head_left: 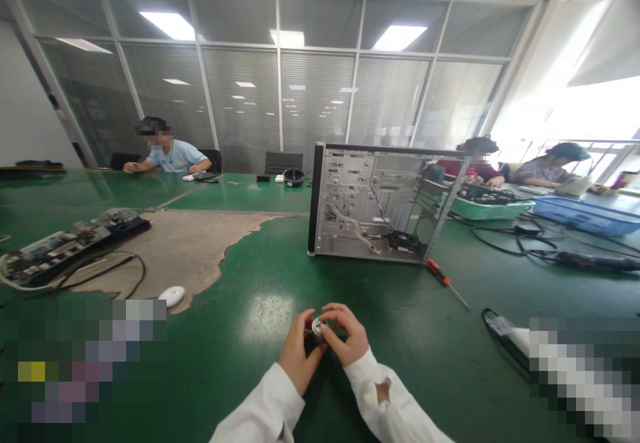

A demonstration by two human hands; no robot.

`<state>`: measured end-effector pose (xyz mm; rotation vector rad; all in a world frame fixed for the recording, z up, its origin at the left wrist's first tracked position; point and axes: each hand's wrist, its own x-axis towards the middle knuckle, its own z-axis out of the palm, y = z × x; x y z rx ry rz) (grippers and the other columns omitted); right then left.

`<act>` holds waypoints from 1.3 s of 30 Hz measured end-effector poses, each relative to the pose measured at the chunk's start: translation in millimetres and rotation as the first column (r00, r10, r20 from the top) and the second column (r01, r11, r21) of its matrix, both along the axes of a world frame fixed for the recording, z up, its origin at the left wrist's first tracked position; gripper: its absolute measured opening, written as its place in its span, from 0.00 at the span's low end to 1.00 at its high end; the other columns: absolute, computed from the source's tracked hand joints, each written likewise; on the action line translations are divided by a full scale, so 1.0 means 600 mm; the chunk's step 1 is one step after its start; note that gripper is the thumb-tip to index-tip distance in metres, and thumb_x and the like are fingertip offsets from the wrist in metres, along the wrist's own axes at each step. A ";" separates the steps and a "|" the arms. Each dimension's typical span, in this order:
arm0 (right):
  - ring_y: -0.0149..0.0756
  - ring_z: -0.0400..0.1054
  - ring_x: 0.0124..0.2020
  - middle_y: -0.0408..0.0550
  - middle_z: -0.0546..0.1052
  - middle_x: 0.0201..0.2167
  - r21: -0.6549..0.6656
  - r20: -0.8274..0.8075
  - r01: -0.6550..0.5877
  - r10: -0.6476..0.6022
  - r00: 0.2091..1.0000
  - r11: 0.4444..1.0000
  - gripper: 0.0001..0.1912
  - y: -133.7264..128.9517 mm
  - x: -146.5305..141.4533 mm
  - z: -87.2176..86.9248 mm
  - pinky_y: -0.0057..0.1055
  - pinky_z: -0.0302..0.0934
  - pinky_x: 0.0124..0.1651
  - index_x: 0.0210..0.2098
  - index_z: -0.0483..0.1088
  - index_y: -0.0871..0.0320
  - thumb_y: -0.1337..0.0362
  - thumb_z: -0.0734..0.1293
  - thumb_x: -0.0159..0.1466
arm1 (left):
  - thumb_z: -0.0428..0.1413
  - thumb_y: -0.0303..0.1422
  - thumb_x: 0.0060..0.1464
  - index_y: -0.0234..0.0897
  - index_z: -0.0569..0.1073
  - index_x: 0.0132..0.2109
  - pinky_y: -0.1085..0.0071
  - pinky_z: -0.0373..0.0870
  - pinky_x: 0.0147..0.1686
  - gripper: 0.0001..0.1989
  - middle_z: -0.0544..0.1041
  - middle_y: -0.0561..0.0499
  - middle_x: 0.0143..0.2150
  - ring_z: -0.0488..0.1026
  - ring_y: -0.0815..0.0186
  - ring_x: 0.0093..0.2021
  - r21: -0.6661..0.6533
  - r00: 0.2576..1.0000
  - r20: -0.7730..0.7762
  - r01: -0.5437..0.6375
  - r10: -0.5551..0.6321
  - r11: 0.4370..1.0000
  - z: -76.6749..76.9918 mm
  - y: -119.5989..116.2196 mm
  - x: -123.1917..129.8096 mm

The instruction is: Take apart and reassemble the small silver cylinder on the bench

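Observation:
My left hand and my right hand meet low in the middle of the view, just above the green table. Between their fingertips is a small round part with a pale, whitish face and dark marks on it. Its lower side is hidden by my fingers. Both hands are closed round it, thumbs toward me. Beyond them stands an open computer case, upright, with loose wires and a black fan inside. To its right, an orange-handled screwdriver lies on the table.
On the left are a stripped device with exposed parts and a white oval object. A green basket, a blue basket and black cables occupy the right. Several people sit around the table.

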<state>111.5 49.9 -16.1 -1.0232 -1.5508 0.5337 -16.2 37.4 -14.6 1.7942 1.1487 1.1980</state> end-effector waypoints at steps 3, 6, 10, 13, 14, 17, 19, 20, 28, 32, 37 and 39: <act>0.34 0.63 0.35 0.48 0.69 0.34 0.017 0.078 0.009 -0.010 0.997 1.000 0.05 0.002 0.000 0.008 0.28 0.59 0.32 0.26 0.69 0.56 0.68 0.62 0.49 | 0.51 0.23 0.41 0.35 0.59 0.47 0.61 0.63 0.43 0.22 0.66 0.43 0.45 0.64 0.60 0.46 0.015 1.000 0.003 0.007 -0.007 1.000 -0.001 0.001 -0.002; 0.35 0.62 0.37 0.48 0.68 0.33 0.101 0.123 -0.011 -0.001 0.992 0.995 0.05 0.003 -0.001 0.014 0.31 0.59 0.37 0.26 0.68 0.55 0.68 0.61 0.50 | 0.51 0.23 0.41 0.36 0.60 0.45 0.62 0.64 0.41 0.20 0.66 0.44 0.43 0.65 0.61 0.44 0.033 1.000 0.008 0.011 -0.011 0.999 -0.001 0.001 -0.002; 0.35 0.62 0.36 0.48 0.68 0.32 0.172 0.102 -0.038 0.020 0.995 0.984 0.05 0.004 0.002 0.023 0.32 0.58 0.37 0.28 0.66 0.55 0.67 0.59 0.53 | 0.50 0.23 0.41 0.36 0.63 0.42 0.62 0.64 0.40 0.17 0.67 0.47 0.40 0.65 0.62 0.41 0.058 1.000 -0.021 0.021 -0.020 0.998 0.004 -0.001 -0.001; 0.32 0.62 0.31 0.47 0.68 0.30 0.136 0.058 0.001 -0.009 0.998 0.991 0.05 0.008 0.011 0.027 0.29 0.58 0.31 0.30 0.65 0.55 0.65 0.59 0.55 | 0.51 0.22 0.41 0.37 0.64 0.41 0.62 0.63 0.40 0.16 0.67 0.48 0.39 0.65 0.62 0.41 0.061 0.999 -0.036 0.021 -0.019 0.998 0.006 -0.003 -0.002; 0.31 0.62 0.29 0.47 0.68 0.30 0.108 0.042 0.025 -0.030 0.999 0.994 0.05 0.010 0.016 0.026 0.28 0.57 0.30 0.30 0.65 0.55 0.64 0.59 0.55 | 0.51 0.22 0.40 0.37 0.64 0.41 0.62 0.63 0.41 0.16 0.67 0.48 0.39 0.65 0.62 0.41 0.061 0.999 -0.039 0.015 -0.013 0.998 0.006 -0.003 -0.003; 0.29 0.60 0.25 0.44 0.68 0.25 0.035 0.055 0.090 -0.092 0.994 0.995 0.05 0.016 0.034 0.012 0.27 0.56 0.27 0.30 0.65 0.55 0.62 0.60 0.55 | 0.51 0.23 0.41 0.37 0.64 0.41 0.61 0.62 0.41 0.16 0.67 0.48 0.39 0.65 0.61 0.41 0.056 0.998 -0.044 -0.035 0.037 0.998 0.005 -0.001 -0.007; 0.29 0.60 0.23 0.43 0.68 0.23 0.004 0.116 0.106 -0.105 0.988 0.994 0.06 0.019 0.046 -0.004 0.27 0.56 0.26 0.29 0.66 0.56 0.62 0.60 0.54 | 0.50 0.23 0.41 0.36 0.63 0.41 0.61 0.62 0.41 0.16 0.66 0.47 0.39 0.64 0.61 0.42 0.046 0.995 -0.042 -0.084 0.086 0.995 0.003 0.002 -0.011; 0.29 0.60 0.23 0.43 0.68 0.22 -0.008 0.159 0.107 -0.105 0.982 0.994 0.06 0.021 0.050 -0.014 0.27 0.56 0.26 0.28 0.66 0.56 0.62 0.60 0.54 | 0.50 0.23 0.41 0.36 0.63 0.41 0.61 0.62 0.42 0.16 0.66 0.47 0.39 0.64 0.61 0.42 0.041 0.993 -0.040 -0.107 0.109 0.993 0.002 0.004 -0.012; 0.29 0.58 0.22 0.43 0.66 0.21 -0.001 0.418 0.061 -0.055 0.907 0.998 0.05 0.034 0.059 -0.059 0.27 0.54 0.27 0.24 0.66 0.56 0.67 0.59 0.52 | 0.51 0.25 0.41 0.36 0.65 0.40 0.61 0.63 0.41 0.15 0.67 0.48 0.38 0.65 0.61 0.41 0.011 0.986 -0.002 -0.169 0.169 0.986 0.000 0.013 -0.015; 0.29 0.58 0.22 0.43 0.66 0.21 -0.004 0.441 0.062 -0.054 0.896 0.998 0.06 0.032 0.062 -0.060 0.28 0.54 0.27 0.27 0.67 0.56 0.68 0.60 0.50 | 0.52 0.25 0.40 0.36 0.65 0.40 0.61 0.64 0.40 0.15 0.67 0.48 0.38 0.66 0.61 0.41 0.026 0.985 0.009 -0.175 0.174 0.984 0.001 0.013 -0.015; 0.29 0.59 0.21 0.43 0.68 0.23 0.000 0.362 0.088 -0.082 0.928 0.996 0.15 0.024 0.073 -0.058 0.28 0.56 0.28 0.33 0.67 0.55 0.72 0.58 0.47 | 0.52 0.26 0.40 0.36 0.65 0.40 0.61 0.64 0.40 0.15 0.68 0.47 0.39 0.66 0.61 0.41 0.026 0.984 0.003 -0.177 0.177 0.984 0.002 0.012 -0.017; 0.29 0.60 0.21 0.43 0.69 0.23 -0.016 0.340 0.091 -0.080 0.937 0.996 0.17 0.024 0.077 -0.058 0.28 0.56 0.28 0.34 0.67 0.56 0.74 0.56 0.45 | 0.52 0.26 0.40 0.36 0.65 0.40 0.60 0.64 0.41 0.15 0.67 0.47 0.39 0.66 0.60 0.42 0.024 0.985 -0.006 -0.174 0.174 0.984 0.001 0.012 -0.017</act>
